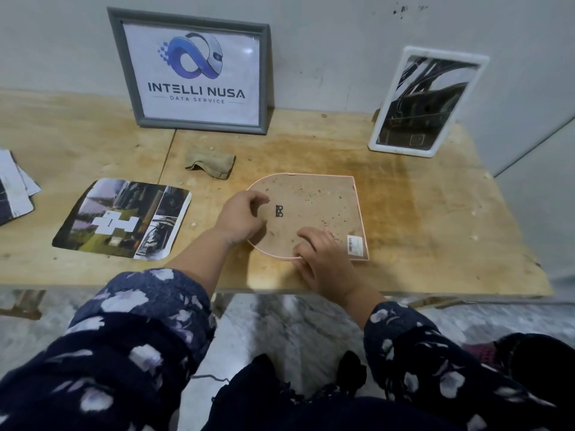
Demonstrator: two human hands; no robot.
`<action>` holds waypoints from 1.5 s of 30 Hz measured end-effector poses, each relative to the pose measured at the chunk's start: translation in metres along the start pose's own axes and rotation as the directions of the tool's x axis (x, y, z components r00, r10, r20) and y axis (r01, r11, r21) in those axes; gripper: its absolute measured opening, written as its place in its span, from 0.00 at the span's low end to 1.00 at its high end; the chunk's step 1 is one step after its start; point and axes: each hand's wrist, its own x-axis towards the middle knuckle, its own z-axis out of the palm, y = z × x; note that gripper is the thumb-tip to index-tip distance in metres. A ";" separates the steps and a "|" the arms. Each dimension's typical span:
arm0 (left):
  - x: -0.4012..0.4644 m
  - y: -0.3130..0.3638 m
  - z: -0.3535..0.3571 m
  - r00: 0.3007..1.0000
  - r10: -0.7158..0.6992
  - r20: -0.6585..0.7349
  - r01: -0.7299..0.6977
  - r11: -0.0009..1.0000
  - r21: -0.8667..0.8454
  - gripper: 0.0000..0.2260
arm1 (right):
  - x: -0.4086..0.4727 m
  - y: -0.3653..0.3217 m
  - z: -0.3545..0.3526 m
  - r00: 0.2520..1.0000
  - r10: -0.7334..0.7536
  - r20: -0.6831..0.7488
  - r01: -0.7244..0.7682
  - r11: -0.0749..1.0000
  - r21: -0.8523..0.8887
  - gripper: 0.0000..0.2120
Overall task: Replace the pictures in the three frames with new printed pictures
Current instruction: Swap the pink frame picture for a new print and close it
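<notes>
An arch-shaped pink frame (323, 197) lies face down on the wooden table (435, 213), its brown backboard up with a small black hanger and a barcode sticker. My left hand (241, 217) rests on the frame's left side with fingers curled near the hanger. At the near edge, my right hand (320, 259) presses curled fingertips on the frame's rim. A printed collage picture (124, 219) cut to an arch shape lies to the left. Against the wall lean a grey frame (193, 73) with a logo print and a white frame (426, 101) with a dark picture.
A crumpled beige cloth (210, 163) sits behind the pink frame. Loose printed sheets (14, 188) are stacked at the far left edge. The table's front edge runs just below my hands, with grey floor beneath.
</notes>
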 end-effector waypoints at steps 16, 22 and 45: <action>0.003 0.029 -0.025 0.967 -0.242 -0.074 0.195 0.899 -0.392 0.21 | 0.096 -0.030 -0.140 0.900 0.423 -0.104 -0.368 0.867 0.336 0.07; 0.024 0.076 -0.029 0.968 -0.240 0.071 0.238 0.796 -0.556 0.32 | 0.101 -0.008 -0.194 0.753 0.659 0.003 -0.304 0.344 0.888 0.12; 0.038 0.043 0.026 0.915 -0.402 -0.036 0.384 0.895 -0.227 0.34 | 0.067 0.077 -0.036 0.447 0.840 0.307 -0.825 0.255 0.504 0.24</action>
